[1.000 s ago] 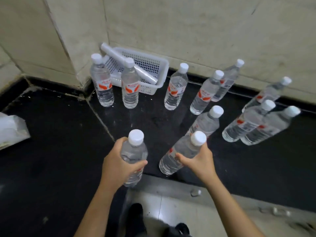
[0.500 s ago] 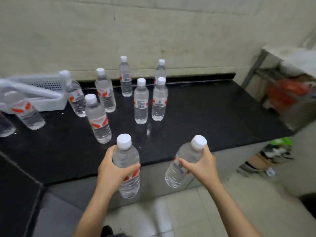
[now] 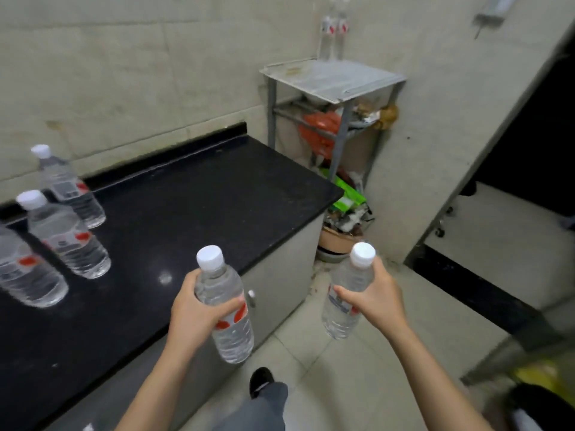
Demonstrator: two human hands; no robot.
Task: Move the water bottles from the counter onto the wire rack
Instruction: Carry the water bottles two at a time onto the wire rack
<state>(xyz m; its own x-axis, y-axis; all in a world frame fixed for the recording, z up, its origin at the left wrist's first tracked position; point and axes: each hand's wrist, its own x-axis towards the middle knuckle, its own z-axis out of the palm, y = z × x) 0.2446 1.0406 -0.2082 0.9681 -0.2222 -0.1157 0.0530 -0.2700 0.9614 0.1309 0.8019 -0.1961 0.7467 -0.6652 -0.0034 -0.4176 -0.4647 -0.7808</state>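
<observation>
black polished stone desk [image 3: 193,206] fills the left of the view. its right end stops just beside a grey metal wire rack [image 3: 334,80], which stands in the corner against the pale tiled wall.

three clear plastic desk bottles [image 3: 67,244] with white screw caps and red-and-white labels stand upright on the desk's left part. two rack bottles [image 3: 334,32] of the same make stand side by side at the back of the rack's top shelf, against the wall.

left hand [image 3: 196,312]: fingers and thumb wrapped round the middle of a clear, white-capped left bottle [image 3: 233,340]. the bottle is carried near upright over the desk's front edge, clear of the surface.

right hand [image 3: 378,301]: fingers and thumb wrapped round the upper body of a matching right bottle [image 3: 339,318]. it is carried over the pale floor tiles [image 3: 336,377], well short of the rack.

obscured:
- the nearest desk bottle is cut by the left frame edge.
- the rack bottles are blurred and their caps reach the top edge.
- fingers cover part of both carried labels.
- the rack's lower shelves hold a red-orange bag [image 3: 320,129] and other clutter that cannot be identified.
- the lower right corner is smeared.

change against half a second ago:
- the view has swung right.
- the rack is now fully in frame.
- the white basket and most of the desk bottles have left the frame.
- both grips are unchanged.
</observation>
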